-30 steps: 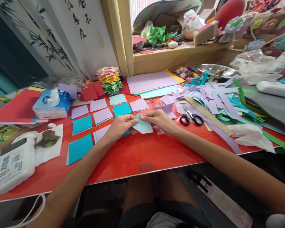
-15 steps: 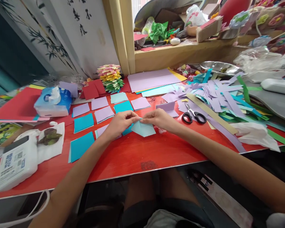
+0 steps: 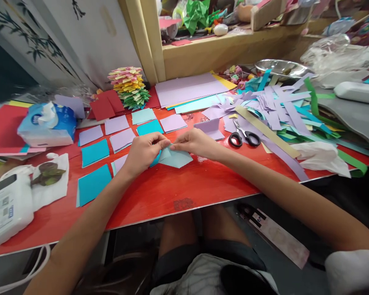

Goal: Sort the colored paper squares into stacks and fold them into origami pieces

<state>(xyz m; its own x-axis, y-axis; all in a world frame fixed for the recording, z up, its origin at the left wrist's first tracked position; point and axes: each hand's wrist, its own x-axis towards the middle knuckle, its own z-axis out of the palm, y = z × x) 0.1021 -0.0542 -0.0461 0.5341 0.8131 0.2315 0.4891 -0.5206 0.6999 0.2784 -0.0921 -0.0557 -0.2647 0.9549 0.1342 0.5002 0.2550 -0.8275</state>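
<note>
A pale blue sheet of paper (image 3: 177,159) with creases is held up between my two hands, just above the red table. My left hand (image 3: 146,152) pinches its upper left edge between thumb and fingers. Close beside it, my right hand (image 3: 193,143) pinches the upper edge too, the fingertips of both hands almost touching. Behind and left of the hands lie small stacks of cut paper, among them a teal stack (image 3: 95,152), a lilac stack (image 3: 122,139) and a pale green stack (image 3: 143,116). A folded lilac sheet (image 3: 209,128) stands partly open behind my right hand.
Black-handled scissors (image 3: 244,138) lie right of the hands, before a heap of paper strips (image 3: 279,106). A tissue pack (image 3: 47,125) and a white device (image 3: 10,209) are at left. A folded-paper tower (image 3: 129,88) and large lilac sheets (image 3: 190,90) stand behind. The red table (image 3: 160,200) ends at its front edge.
The view has tilted down and shifted, so the table's things appear further left and higher. Both hands still pinch the pale blue paper, with little change in their grip.
</note>
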